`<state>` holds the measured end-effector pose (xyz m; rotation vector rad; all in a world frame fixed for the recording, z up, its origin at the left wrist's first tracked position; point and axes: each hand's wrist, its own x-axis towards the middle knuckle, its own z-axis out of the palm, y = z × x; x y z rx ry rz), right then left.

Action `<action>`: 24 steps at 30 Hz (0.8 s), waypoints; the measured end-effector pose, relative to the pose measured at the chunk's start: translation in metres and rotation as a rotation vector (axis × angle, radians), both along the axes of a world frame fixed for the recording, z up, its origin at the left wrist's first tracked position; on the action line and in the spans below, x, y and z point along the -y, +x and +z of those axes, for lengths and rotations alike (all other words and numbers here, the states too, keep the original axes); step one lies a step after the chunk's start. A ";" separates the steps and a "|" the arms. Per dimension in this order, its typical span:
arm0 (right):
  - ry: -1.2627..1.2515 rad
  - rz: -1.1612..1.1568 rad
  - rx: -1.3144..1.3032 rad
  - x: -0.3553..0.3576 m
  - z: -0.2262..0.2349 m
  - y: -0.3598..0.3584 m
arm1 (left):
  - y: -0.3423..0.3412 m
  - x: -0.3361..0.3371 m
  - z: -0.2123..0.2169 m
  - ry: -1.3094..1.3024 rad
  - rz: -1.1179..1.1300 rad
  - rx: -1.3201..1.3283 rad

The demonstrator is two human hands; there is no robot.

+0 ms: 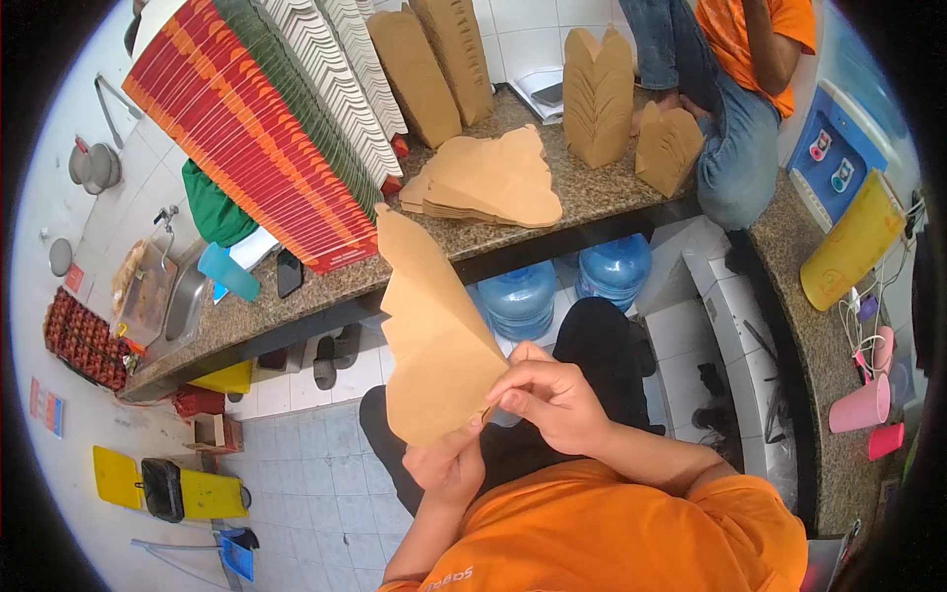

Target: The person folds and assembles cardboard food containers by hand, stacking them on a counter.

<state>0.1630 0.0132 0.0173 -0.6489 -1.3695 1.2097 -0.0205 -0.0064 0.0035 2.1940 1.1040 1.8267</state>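
Above my lap I hold a brown cardboard blank [429,345] with scalloped edges, tilted upright. My left hand [449,462] pinches its lower edge, fingers closed. My right hand [557,400] grips the lower right corner between thumb and fingers. Beyond the blank, a pile of similar flat blanks [488,178] lies on the granite counter [335,296]. Nested brown folded boxes [597,104] stand farther right, with a shorter nested stack [669,150] beside them.
Tall red-patterned carton stacks [256,138] lean at the left of the counter, near a phone [289,273] and a teal cup [229,271]. Blue water bottles [518,299] stand underneath. Another person in jeans [735,168] sits at the far right. Pink cups [858,407] hang by the right counter.
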 end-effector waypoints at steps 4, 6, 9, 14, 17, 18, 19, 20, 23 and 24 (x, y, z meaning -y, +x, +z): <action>-0.204 0.081 -0.185 0.002 0.007 0.003 | 0.008 -0.005 -0.004 -0.015 -0.060 0.058; 0.010 0.022 -0.048 -0.004 0.001 0.014 | 0.013 -0.007 -0.003 -0.043 -0.078 0.069; 0.503 -0.312 0.537 -0.008 0.013 0.028 | 0.006 -0.008 0.005 -0.162 -0.102 -0.010; 0.468 -0.319 0.379 -0.016 0.002 0.029 | 0.008 -0.013 -0.001 -0.458 -0.475 0.667; 0.301 -0.334 0.161 -0.012 0.001 0.016 | 0.003 -0.017 0.010 -0.710 -0.539 0.626; 0.269 -0.354 -0.002 -0.011 0.003 0.007 | -0.001 -0.015 0.015 -0.962 -0.636 0.666; 0.233 -0.367 -0.164 -0.011 0.006 0.003 | -0.003 -0.016 0.019 -0.959 -0.639 0.664; 0.237 -0.371 -0.164 -0.012 0.010 0.007 | -0.006 -0.018 0.022 -1.084 -0.709 0.706; 0.642 -0.368 0.271 -0.016 0.021 0.028 | -0.015 -0.028 0.025 -1.238 -0.816 0.721; 0.694 -0.272 0.306 -0.016 0.018 0.030 | -0.017 -0.031 0.023 -1.268 -0.840 0.702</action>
